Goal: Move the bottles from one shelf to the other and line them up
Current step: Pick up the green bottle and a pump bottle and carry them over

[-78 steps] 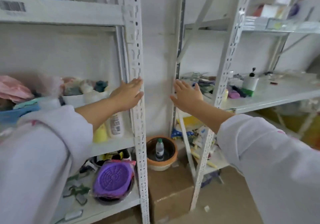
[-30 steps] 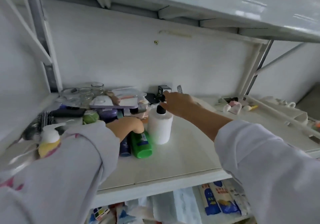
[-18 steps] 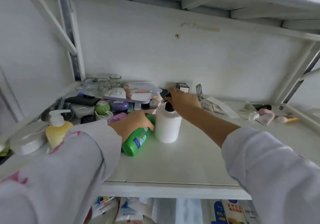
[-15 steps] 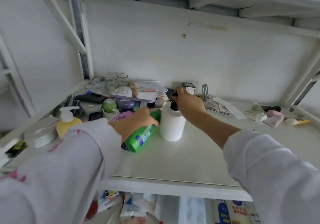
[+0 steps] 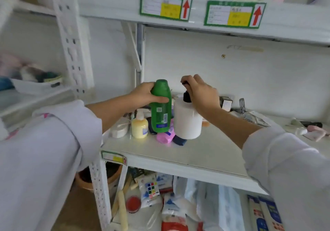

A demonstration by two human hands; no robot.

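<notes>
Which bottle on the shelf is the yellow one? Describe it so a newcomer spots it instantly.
Start at the white shelf under the two green labels and go to the clutter at its left end. The yellow pump bottle stands upright there, just left of the green bottle that the left hand holds up. It alone is pale yellow with a white pump.

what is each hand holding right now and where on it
The left hand grips the green bottle around its upper body, just below the cap. The right hand grips the white pump bottle by its black pump head.
</notes>
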